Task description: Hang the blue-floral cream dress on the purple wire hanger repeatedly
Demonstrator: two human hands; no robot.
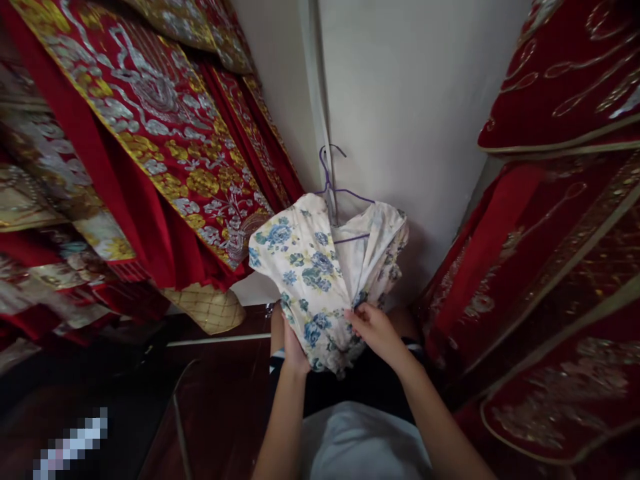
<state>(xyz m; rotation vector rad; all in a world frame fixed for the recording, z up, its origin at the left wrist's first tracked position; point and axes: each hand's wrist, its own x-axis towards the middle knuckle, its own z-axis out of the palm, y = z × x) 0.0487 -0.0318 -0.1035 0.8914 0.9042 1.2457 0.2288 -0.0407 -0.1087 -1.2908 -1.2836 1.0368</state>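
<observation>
A white floral blouse with blue roses hangs on a purple wire hanger in front of me. Its V-neck front lies open at the top, and part of the hanger shows inside. My left hand is at the lower left side of the blouse, partly behind the cloth, gripping it from the side. With thumb and fingers, my right hand pinches the front edge at the bottom of the neckline. The lower part of the blouse is bunched over my lap.
Red garments with gold and silver embroidery hang at the left. More red embroidered garments hang close on the right. Behind the hanger is a pale wall. A dark reddish floor lies at lower left.
</observation>
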